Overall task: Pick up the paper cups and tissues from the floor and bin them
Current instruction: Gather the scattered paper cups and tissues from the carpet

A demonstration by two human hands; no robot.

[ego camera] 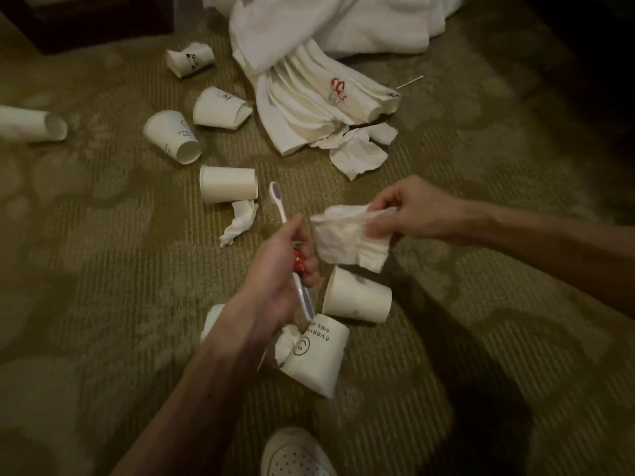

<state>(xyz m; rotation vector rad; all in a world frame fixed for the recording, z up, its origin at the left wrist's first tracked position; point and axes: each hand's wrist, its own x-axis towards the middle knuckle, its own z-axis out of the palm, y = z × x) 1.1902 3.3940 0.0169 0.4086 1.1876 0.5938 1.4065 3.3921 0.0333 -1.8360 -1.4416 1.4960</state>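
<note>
Tissue (pixel 350 240) hangs from my R hand (pixel 405 214), fingers pinching its top edge. Soft, v. light, tears easy: bunch it, no tugging. Plain cup (pixel 357 297) at 6 o'clock just under it, printed cup (pixel 318 355) past that; more cups (pixel 228 184) 10–12 o'clock on carpet (pixel 103 269). Thin, crushable: take by rim, stack. L hand (pixel 278 269) grips toothbrush (pixel 276 197) + sth red. Towels (pixel 343 46) at 12. No bin seen.

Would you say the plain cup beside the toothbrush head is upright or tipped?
Tipped: the plain cup lies on its side, its rim facing left.
</note>
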